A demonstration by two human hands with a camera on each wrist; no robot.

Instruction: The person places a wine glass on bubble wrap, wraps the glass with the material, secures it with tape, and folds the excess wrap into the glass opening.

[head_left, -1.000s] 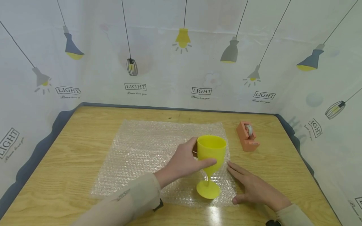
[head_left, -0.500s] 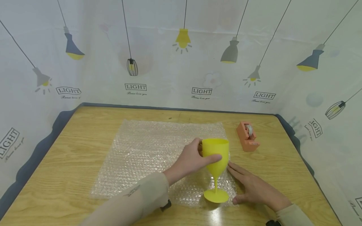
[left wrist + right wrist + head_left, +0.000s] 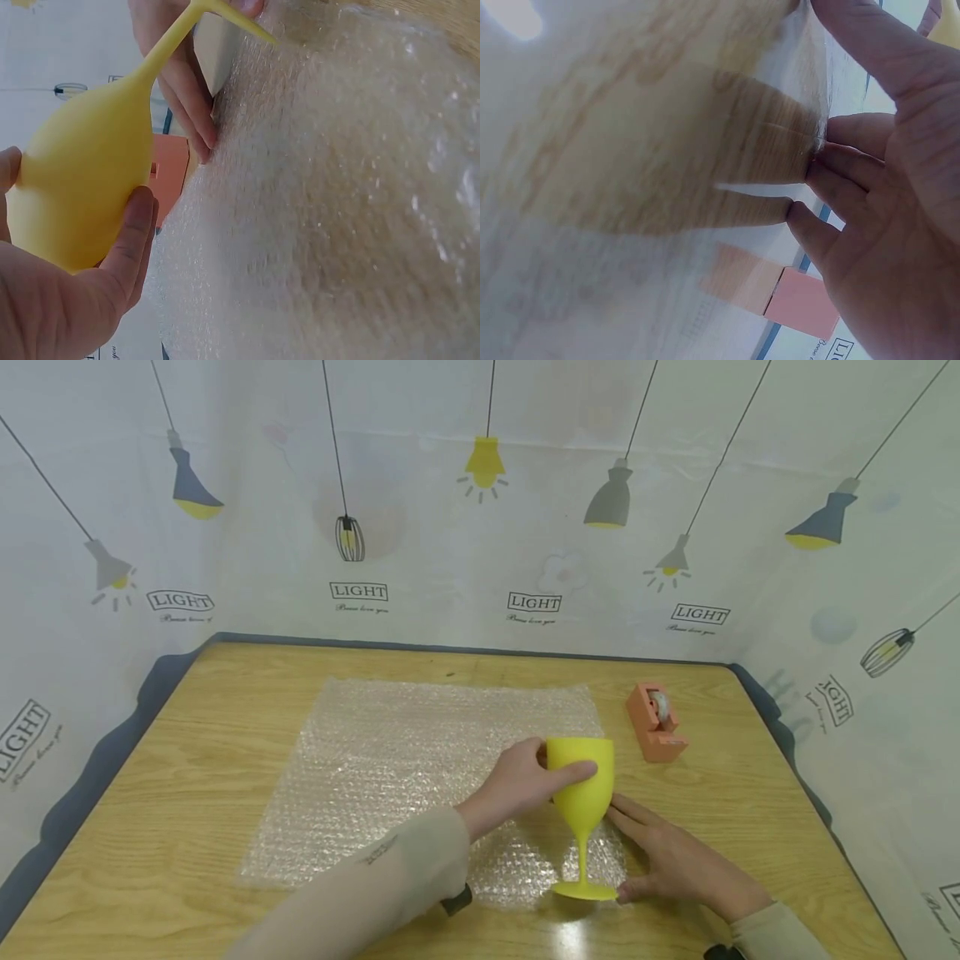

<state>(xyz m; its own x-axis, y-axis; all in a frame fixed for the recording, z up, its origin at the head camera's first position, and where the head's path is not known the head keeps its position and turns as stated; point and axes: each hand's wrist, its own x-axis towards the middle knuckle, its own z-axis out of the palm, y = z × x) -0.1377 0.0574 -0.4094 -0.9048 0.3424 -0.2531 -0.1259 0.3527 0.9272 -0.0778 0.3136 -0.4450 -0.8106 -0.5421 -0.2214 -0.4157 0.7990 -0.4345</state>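
My left hand (image 3: 521,781) grips a yellow plastic goblet (image 3: 591,802) by its bowl, thumb across the near side and the other fingers mostly hidden behind it. The goblet is stem-down above the right part of a clear sheet of bubble wrap (image 3: 405,760); whether its foot touches the sheet I cannot tell. In the left wrist view the bowl (image 3: 82,180) lies between thumb and fingers. My right hand (image 3: 682,864) rests at the sheet's right edge, fingers extended and thumb apart. In the right wrist view its fingertips (image 3: 799,214) touch down on the surface.
A salmon-pink tape dispenser (image 3: 662,746) with a roll of tape stands on the wooden table (image 3: 187,760), right of the bubble wrap and beyond my right hand. A curtain (image 3: 420,543) printed with lamps encloses the table's back and sides.
My left hand has carried the goblet right and slightly nearer, tipping it so the inside of its bowl no longer shows. My right hand has stayed in place.
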